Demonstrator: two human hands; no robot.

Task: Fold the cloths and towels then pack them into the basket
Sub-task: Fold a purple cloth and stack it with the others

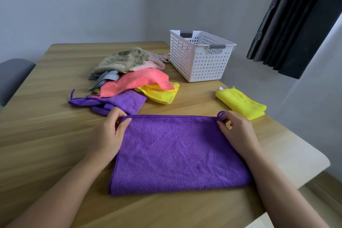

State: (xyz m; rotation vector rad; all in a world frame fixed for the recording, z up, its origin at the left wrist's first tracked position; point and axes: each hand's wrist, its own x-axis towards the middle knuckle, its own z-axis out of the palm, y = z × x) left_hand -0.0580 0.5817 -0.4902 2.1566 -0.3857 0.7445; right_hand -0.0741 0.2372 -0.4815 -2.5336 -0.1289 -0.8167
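A purple cloth [177, 153] lies folded flat on the wooden bench [46, 135]. The left hand [111, 131] and right hand [235, 129] pinch its far corners. A white basket [199, 61] stands beyond.

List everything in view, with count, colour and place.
flat purple cloth: one, purple, spread on the near table
crumpled purple cloth: one, purple, front of pile
coral cloth: one, coral, middle of pile
loose yellow cloth: one, yellow, pile's right edge
grey cloth: one, grey, pile's left
pale pink cloth: one, pale pink, back of pile
leaf-print cloth: one, green-beige, back of pile
folded yellow cloth: one, yellow, right of table
basket: one, white, far right of table
table: one, light wood
chair: one, grey, left
curtain: one, dark, upper right
left hand: pinches flat cloth's far left corner
right hand: pinches its far right corner
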